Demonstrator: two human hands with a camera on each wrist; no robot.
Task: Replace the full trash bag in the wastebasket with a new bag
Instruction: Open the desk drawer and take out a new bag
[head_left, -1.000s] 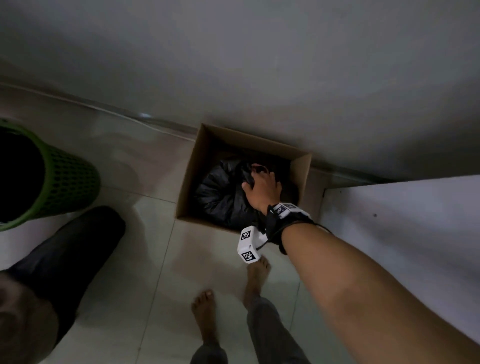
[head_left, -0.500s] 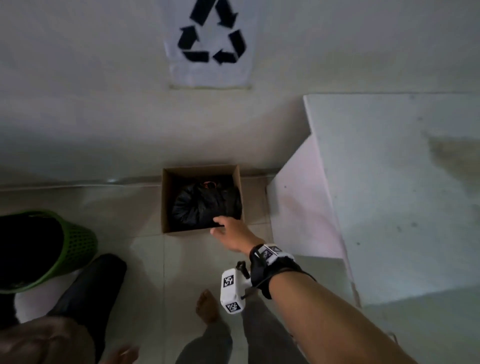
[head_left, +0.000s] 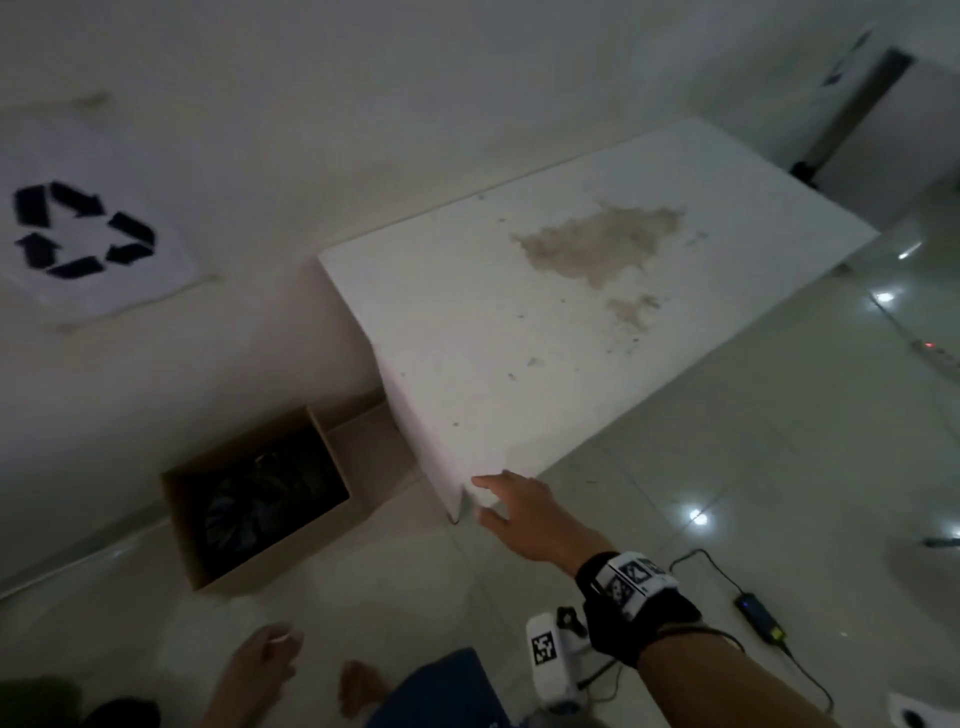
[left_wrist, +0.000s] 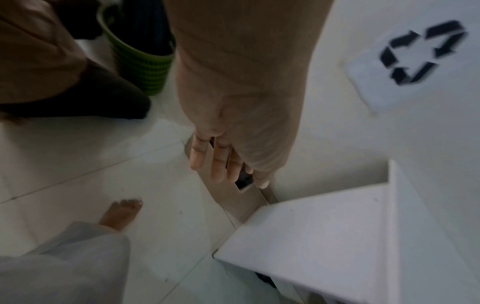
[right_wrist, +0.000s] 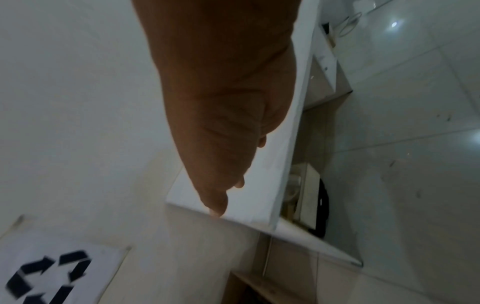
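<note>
Our right hand (head_left: 524, 514) reached, fingers spread and empty, over the near corner of the white table (head_left: 571, 322); our left hand (left_wrist: 228, 148) hung relaxed and empty. Only the left wrist view showed the green wastebasket (left_wrist: 145, 67). The full black trash bag (head_left: 260, 509) sat in a cardboard box (head_left: 244, 571) on the tiled floor beside the table, below a recycling sign (head_left: 83, 228) on the wall.

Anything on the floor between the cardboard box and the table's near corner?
No: the head view shows only bare tile between the cardboard box and the table corner.
</note>
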